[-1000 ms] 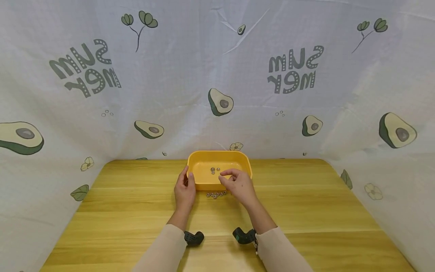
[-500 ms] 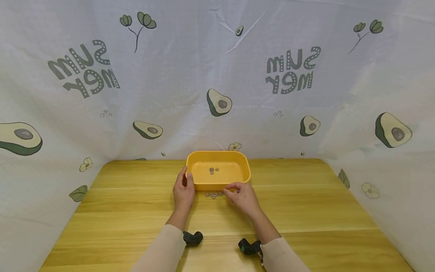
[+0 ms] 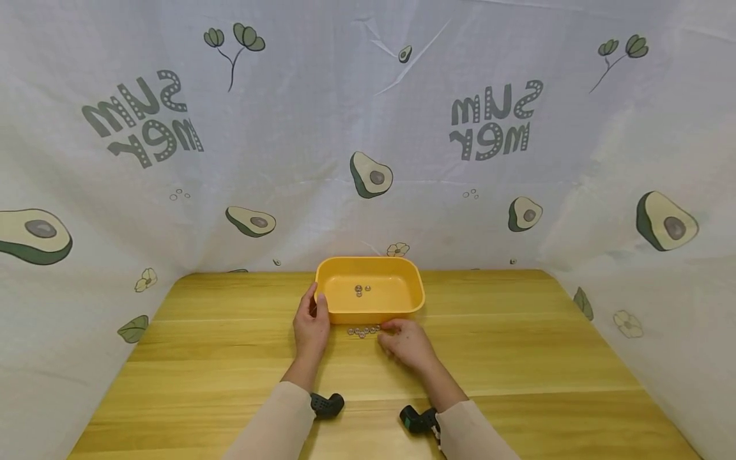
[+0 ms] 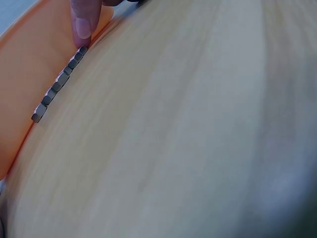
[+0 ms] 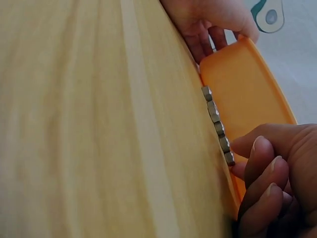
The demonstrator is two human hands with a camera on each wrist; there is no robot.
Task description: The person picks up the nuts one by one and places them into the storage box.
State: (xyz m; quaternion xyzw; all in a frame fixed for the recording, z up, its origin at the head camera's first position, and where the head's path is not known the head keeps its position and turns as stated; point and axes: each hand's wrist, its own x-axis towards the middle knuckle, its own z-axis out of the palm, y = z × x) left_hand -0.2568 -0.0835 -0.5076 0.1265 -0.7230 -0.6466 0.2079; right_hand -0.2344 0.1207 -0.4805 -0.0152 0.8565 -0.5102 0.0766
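Observation:
In the head view, a yellow plastic box point(image 3: 402, 295) stands at the table's back edge. My left hand point(image 3: 311, 326) grips its left end, thumb against the front wall. Inside lie three metal nuts point(image 3: 359, 289). Along the box's front foot runs a short row of several hex nuts point(image 3: 367, 331), one set slightly forward. At the row's right end, my right hand point(image 3: 408, 344) pinches the last hex nut point(image 5: 229, 158) between thumb and forefinger. Its other fingers are curled in the right wrist view. In the left wrist view a fingertip point(image 4: 84, 29) touches that end nut, which rests on the table.
The wooden table point(image 3: 517, 358) ends at a white cloth backdrop point(image 3: 437, 211) printed with avocados, close behind the box. Black wrist cameras point(image 3: 326, 405) sit on both wrists, low above the tabletop.
My right hand has moved from above the box, down and toward me, to the right end of the nut row. The left hand stays on the box.

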